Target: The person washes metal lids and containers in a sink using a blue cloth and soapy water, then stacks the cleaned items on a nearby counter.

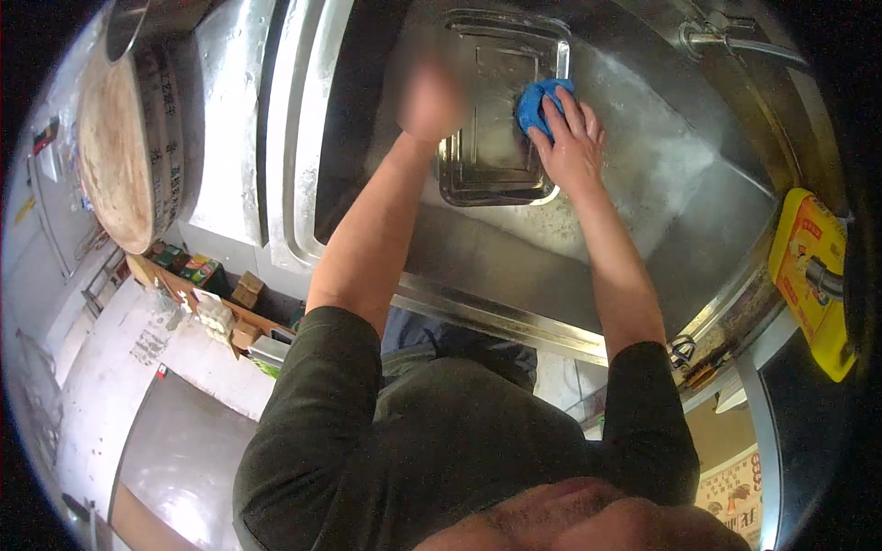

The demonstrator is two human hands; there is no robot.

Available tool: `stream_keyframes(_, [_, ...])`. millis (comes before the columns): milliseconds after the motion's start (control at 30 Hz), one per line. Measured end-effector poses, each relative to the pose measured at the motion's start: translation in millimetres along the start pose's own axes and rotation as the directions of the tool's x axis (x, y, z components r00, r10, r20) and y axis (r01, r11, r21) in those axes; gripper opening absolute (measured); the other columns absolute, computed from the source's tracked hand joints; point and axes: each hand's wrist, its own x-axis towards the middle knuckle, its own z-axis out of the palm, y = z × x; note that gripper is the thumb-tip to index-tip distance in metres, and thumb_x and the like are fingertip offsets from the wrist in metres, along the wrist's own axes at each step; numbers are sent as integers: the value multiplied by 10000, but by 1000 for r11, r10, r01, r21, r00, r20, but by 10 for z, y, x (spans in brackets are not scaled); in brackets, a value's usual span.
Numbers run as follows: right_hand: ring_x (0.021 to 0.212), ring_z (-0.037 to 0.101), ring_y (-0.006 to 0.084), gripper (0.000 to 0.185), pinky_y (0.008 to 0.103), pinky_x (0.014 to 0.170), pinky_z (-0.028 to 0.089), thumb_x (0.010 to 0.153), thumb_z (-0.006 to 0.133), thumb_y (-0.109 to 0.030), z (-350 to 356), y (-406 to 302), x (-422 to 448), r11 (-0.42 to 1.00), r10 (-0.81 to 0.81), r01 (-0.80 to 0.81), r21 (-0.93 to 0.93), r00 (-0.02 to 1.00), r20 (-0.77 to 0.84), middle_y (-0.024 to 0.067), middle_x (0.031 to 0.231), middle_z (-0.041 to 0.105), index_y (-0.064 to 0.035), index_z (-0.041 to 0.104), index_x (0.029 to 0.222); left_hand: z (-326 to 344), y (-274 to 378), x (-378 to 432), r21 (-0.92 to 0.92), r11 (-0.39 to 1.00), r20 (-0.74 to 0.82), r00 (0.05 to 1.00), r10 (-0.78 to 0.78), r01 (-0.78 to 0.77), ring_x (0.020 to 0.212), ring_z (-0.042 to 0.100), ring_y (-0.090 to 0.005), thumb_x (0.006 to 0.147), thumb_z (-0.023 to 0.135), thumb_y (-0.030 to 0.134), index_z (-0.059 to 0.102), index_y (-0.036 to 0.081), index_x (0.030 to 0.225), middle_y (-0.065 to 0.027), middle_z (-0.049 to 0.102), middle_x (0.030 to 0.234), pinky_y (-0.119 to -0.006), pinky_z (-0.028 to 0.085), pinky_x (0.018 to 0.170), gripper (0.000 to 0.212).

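A rectangular metal tray (499, 148) lies in a large stainless steel sink (661, 158), with a shallow layer of what looks like water in it. At the tray's right wall, my right hand (572, 141) grips a crumpled blue cloth (534, 107) and presses it to the metal. My left hand (433, 103) is at the tray's left side; a blur covers its fingers, so whether they hold the rim cannot be told.
A tap (716, 39) stands at the sink's upper right. Beyond the right edge is a yellow plastic jug (809, 282). A thick round wooden chopping block (114, 151) stands on the left, above a low shelf with boxes (248, 289).
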Motion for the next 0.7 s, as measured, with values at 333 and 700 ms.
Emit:
stream_keyframes(333, [1051, 464, 368, 268, 493, 919, 354, 842, 570, -295, 642, -397, 1322, 978, 201, -204, 45, 861, -467, 138, 1171, 521, -56, 601, 959, 131, -182, 124, 7, 971, 111, 964, -240, 241, 1116, 485, -425, 934, 453, 305, 330, -1, 1329, -288, 486, 1219, -416, 416, 893, 515])
stream_keyframes(700, [1100, 460, 323, 255, 446, 923, 398, 803, 571, -240, 424, -768, 828, 935, -223, 210, 287, 975, 14, 74, 1134, 542, -100, 639, 1006, 92, -367, 136, -623, 391, 283, 660, -696, 678, 1131, 465, -245, 932, 361, 425, 434, 75, 1301, -131, 473, 1288, -362, 384, 931, 514])
